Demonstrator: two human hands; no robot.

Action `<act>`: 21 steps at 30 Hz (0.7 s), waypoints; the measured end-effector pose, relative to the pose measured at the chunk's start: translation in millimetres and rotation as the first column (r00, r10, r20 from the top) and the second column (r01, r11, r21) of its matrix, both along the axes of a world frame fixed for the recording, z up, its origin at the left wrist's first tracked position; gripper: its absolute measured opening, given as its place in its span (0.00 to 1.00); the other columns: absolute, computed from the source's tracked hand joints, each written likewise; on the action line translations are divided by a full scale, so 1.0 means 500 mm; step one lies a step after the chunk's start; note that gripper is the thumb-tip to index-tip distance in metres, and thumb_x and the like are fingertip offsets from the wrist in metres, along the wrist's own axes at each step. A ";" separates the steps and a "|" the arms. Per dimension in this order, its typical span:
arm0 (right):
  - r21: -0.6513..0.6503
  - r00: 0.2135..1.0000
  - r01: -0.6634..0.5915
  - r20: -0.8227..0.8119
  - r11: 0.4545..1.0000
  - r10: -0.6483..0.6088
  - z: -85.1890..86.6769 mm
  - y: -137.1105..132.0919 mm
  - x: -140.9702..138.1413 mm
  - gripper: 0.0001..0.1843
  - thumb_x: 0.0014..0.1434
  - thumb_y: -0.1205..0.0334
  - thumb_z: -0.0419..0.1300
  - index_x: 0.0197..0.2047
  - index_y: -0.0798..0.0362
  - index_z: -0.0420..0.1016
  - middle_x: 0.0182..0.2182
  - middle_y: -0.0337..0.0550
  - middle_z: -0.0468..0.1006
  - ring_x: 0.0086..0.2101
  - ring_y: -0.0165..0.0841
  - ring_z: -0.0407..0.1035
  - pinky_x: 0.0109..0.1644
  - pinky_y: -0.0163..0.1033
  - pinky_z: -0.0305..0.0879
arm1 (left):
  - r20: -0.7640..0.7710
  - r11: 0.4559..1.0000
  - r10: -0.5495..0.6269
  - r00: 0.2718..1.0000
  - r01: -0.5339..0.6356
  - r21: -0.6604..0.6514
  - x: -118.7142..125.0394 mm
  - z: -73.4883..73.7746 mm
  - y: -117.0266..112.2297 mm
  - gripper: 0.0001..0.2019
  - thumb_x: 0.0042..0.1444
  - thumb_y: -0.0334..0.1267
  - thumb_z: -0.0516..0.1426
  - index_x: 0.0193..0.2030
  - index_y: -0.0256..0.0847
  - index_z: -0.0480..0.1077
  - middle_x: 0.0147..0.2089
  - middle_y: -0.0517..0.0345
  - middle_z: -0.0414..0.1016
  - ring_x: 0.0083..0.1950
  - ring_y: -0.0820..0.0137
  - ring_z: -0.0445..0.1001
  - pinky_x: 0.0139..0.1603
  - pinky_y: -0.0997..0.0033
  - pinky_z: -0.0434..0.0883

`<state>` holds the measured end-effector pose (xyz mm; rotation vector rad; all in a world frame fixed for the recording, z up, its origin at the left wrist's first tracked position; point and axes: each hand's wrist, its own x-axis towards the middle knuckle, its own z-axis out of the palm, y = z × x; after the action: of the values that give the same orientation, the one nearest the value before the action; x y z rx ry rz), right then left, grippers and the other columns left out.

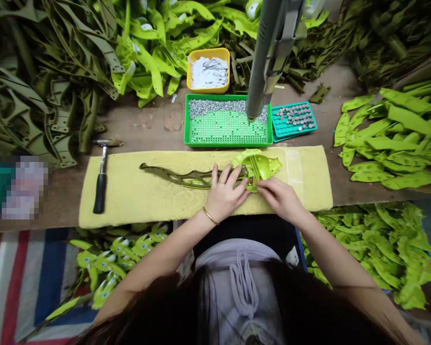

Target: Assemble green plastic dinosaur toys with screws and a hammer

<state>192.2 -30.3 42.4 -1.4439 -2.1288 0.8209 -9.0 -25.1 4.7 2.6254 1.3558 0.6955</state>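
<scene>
bright green plastic leaf piece (260, 165) lay flat just ahead of my right hand (278, 199), joined at its end to a long olive strip (179, 178) with cut-out holes. my left hand (224, 191) was open, with the fingers spread and pressing down on the strip, not closing around it. my right fingertips (260, 188) came together at the lower edge of the leaf piece, just beside a small metal fitting (250, 179), but i could not tell if they pinched it or only touched it. as i judged, the step in hand was work at this joint, and it called for both parts to be kept flat and steady. under my hands was a yellow towel (147, 206). far left of my left hand lay a hammer (100, 177), and ahead of my hands stood a green tray (228, 143) of small metal studs.
</scene>
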 end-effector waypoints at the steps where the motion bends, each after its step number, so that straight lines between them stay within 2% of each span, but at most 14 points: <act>1: -0.047 0.996 0.003 -0.087 0.999 -0.008 0.003 0.001 0.002 0.13 0.64 0.58 0.52 0.46 0.49 0.75 0.37 0.45 0.78 0.38 0.34 0.73 0.43 0.41 0.70 | 0.005 1.000 0.004 1.000 -0.004 0.023 0.006 0.002 0.002 0.13 0.59 0.45 0.56 0.46 0.41 0.75 0.62 0.42 0.68 0.65 0.48 0.62 0.65 0.32 0.51; 3: -0.147 0.971 0.028 -0.233 0.989 -0.062 0.003 0.006 0.002 0.12 0.63 0.58 0.53 0.45 0.49 0.75 0.37 0.45 0.79 0.37 0.33 0.74 0.43 0.41 0.72 | 0.027 0.998 0.016 1.000 -0.018 0.054 0.020 0.007 0.008 0.13 0.60 0.46 0.56 0.39 0.40 0.75 0.61 0.42 0.69 0.65 0.49 0.63 0.65 0.33 0.51; 6: -0.313 0.886 0.095 -0.406 0.945 -0.224 -0.010 0.010 -0.004 0.14 0.62 0.54 0.55 0.48 0.49 0.72 0.35 0.43 0.80 0.32 0.31 0.75 0.38 0.39 0.74 | 0.086 0.997 0.070 0.994 -0.072 0.017 0.036 0.014 0.018 0.12 0.60 0.42 0.55 0.30 0.39 0.74 0.59 0.44 0.71 0.64 0.51 0.64 0.66 0.36 0.53; 8: -0.323 0.857 0.178 -0.413 0.930 -0.307 -0.023 0.007 -0.005 0.13 0.61 0.53 0.56 0.45 0.50 0.71 0.31 0.41 0.79 0.27 0.30 0.74 0.34 0.38 0.73 | 0.136 0.994 0.111 0.984 -0.106 -0.040 0.039 0.015 0.023 0.12 0.60 0.41 0.55 0.28 0.40 0.73 0.57 0.47 0.73 0.63 0.53 0.65 0.66 0.39 0.55; 9: -0.263 0.875 0.218 -0.375 0.940 -0.308 -0.030 0.003 -0.004 0.11 0.60 0.53 0.57 0.43 0.50 0.72 0.30 0.40 0.79 0.27 0.30 0.74 0.34 0.38 0.73 | 0.163 0.991 0.124 0.979 -0.115 -0.066 0.039 0.014 0.024 0.12 0.60 0.41 0.56 0.28 0.40 0.74 0.56 0.48 0.73 0.62 0.54 0.66 0.65 0.41 0.57; 11: -0.049 0.941 0.235 -0.238 0.971 -0.240 -0.042 -0.006 -0.003 0.08 0.61 0.55 0.57 0.38 0.50 0.74 0.30 0.42 0.78 0.31 0.31 0.74 0.36 0.39 0.72 | 0.210 0.989 0.133 0.969 -0.115 -0.096 0.035 0.011 0.027 0.12 0.59 0.42 0.57 0.28 0.41 0.74 0.55 0.50 0.74 0.60 0.57 0.68 0.65 0.44 0.59; 13: 0.181 0.987 0.157 -0.056 0.971 -0.150 -0.053 -0.014 -0.002 0.08 0.62 0.59 0.56 0.38 0.50 0.76 0.33 0.45 0.78 0.35 0.33 0.73 0.38 0.39 0.71 | 0.239 0.988 0.134 0.962 -0.111 -0.104 0.030 0.007 0.028 0.11 0.59 0.42 0.58 0.29 0.41 0.74 0.55 0.50 0.75 0.59 0.58 0.69 0.65 0.45 0.59; 15: 0.339 0.990 0.064 0.097 0.939 -0.102 -0.061 -0.018 -0.002 0.08 0.62 0.60 0.55 0.39 0.50 0.76 0.33 0.45 0.77 0.35 0.33 0.72 0.37 0.38 0.70 | 0.251 0.989 0.128 0.960 -0.104 -0.108 0.026 0.003 0.028 0.10 0.59 0.41 0.58 0.29 0.41 0.75 0.55 0.51 0.74 0.59 0.59 0.69 0.65 0.45 0.58; 18: 0.475 0.972 -0.020 0.215 0.880 -0.095 -0.068 -0.017 -0.002 0.08 0.62 0.62 0.56 0.39 0.52 0.76 0.32 0.45 0.77 0.34 0.32 0.70 0.36 0.36 0.68 | 0.258 0.990 0.098 0.961 -0.068 -0.121 0.019 0.003 0.029 0.08 0.59 0.40 0.58 0.31 0.41 0.75 0.56 0.51 0.74 0.59 0.60 0.69 0.66 0.45 0.56; 21: 0.536 0.962 -0.072 0.261 0.841 -0.084 -0.069 -0.014 0.002 0.07 0.62 0.63 0.56 0.39 0.53 0.75 0.32 0.46 0.77 0.33 0.32 0.70 0.37 0.35 0.68 | 0.269 0.990 0.075 0.960 -0.038 -0.139 0.016 0.007 0.030 0.07 0.59 0.39 0.58 0.33 0.41 0.76 0.56 0.50 0.73 0.59 0.61 0.69 0.66 0.46 0.56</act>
<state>193.2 -37.3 8.0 -1.2991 -2.2953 -0.0227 -0.9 -9.9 8.4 2.2949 1.3482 0.9031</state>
